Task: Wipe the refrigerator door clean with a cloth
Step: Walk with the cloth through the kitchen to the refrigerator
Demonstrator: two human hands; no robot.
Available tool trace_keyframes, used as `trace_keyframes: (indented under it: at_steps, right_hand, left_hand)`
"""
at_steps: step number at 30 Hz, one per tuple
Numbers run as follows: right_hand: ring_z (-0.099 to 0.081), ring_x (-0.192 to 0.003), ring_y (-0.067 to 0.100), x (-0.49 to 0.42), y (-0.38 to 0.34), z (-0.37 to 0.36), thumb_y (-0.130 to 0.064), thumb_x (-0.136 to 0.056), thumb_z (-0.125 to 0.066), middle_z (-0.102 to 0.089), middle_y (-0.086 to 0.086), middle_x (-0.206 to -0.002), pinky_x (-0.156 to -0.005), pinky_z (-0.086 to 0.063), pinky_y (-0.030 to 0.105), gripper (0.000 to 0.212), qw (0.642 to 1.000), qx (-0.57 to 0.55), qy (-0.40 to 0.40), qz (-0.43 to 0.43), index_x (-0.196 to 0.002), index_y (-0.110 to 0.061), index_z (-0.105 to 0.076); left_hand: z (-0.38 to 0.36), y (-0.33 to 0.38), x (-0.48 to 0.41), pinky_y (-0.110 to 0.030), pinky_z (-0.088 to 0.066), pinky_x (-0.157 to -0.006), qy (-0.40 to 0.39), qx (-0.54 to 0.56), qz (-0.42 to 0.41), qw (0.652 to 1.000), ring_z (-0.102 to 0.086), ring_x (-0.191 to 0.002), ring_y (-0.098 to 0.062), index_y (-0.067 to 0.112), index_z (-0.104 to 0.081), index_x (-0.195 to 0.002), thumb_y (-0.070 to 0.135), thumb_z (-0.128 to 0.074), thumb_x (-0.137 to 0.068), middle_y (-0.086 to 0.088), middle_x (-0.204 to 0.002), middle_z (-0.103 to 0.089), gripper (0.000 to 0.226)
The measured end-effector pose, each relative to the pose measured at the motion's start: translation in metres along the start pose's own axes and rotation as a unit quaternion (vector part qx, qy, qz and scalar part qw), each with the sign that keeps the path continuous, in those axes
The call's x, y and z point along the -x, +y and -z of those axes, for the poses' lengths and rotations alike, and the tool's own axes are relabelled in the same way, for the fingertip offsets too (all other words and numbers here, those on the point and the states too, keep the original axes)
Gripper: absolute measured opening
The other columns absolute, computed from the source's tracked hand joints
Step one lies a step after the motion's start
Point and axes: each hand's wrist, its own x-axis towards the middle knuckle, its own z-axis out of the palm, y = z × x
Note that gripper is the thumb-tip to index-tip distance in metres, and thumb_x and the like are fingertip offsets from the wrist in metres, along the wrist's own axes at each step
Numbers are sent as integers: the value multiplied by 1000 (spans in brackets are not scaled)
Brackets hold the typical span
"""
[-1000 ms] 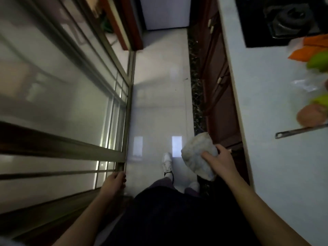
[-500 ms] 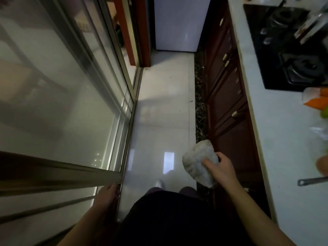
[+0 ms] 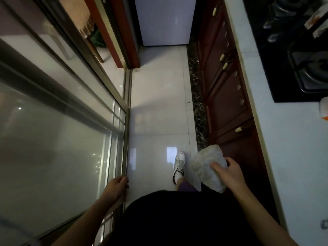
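The white refrigerator door (image 3: 165, 22) stands at the far end of the narrow kitchen aisle, ahead of me. My right hand (image 3: 229, 173) grips a folded pale cloth (image 3: 207, 167) at waist height, beside the brown cabinets. My left hand (image 3: 117, 187) hangs low next to the frame of the sliding glass door, fingers loosely curled and holding nothing. Both hands are far from the refrigerator.
A frosted sliding glass door (image 3: 62, 135) runs along the left. Brown cabinet doors (image 3: 225, 89) and a pale countertop (image 3: 291, 157) with a black gas hob (image 3: 301, 55) line the right. My white shoe (image 3: 179, 162) steps on the glossy tiled floor (image 3: 159, 107).
I have walked forward along the aisle; the refrigerator door has come closer and larger. The food on the counter has dropped out of view. My right hand keeps hold of the cloth.
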Motion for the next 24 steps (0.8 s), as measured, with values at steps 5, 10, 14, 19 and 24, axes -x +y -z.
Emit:
trace_keyframes:
  at_steps: [5,10,14,19,24]
  right_hand:
    - [-68,-90,23,-75,-88,-8,-35,-80,-81,-71,3,-97,-86,-58,44,30,998,11,-48,28,-99,-17,-65]
    - [-68,-86,18,-139,-201,-21,-33,-79,-80,-71,-1,-92,-71,-54,33,24,989,25,-100,106,-94,-21,-66]
    - [-66,-82,13,-185,-282,-36,-34,-79,-81,-69,-6,-91,-68,-54,30,23,983,28,-117,142,-90,-27,-63]
    - [-68,-82,15,-244,-351,-52,-29,-79,-80,-72,-3,-88,-72,-56,35,21,984,39,-105,135,-92,-20,-67]
    - [-69,-88,20,-290,-397,-47,-29,-81,-80,-72,0,-93,-83,-58,40,20,996,10,-51,79,-93,-21,-67]
  left_hand:
    - [23,71,-32,-26,-37,-55,51,48,18,997,-58,-63,-26,8,-66,-80,18,-49,-101,-14,-80,-67,29]
    - [45,132,-57,-27,-36,-57,87,89,20,992,-60,-69,-28,3,-66,-87,18,-48,-102,-16,-81,-67,27]
    - [69,172,-89,-24,-36,-53,96,115,38,988,-57,-67,-27,1,-64,-88,16,-48,-102,-18,-82,-63,26]
    - [108,235,-161,-27,-34,-59,92,120,42,988,-57,-68,-27,3,-62,-90,18,-47,-104,-18,-82,-64,26]
    - [131,336,-231,-23,-39,-50,39,50,7,998,-54,-61,-24,1,-63,-84,16,-46,-105,-17,-75,-61,31]
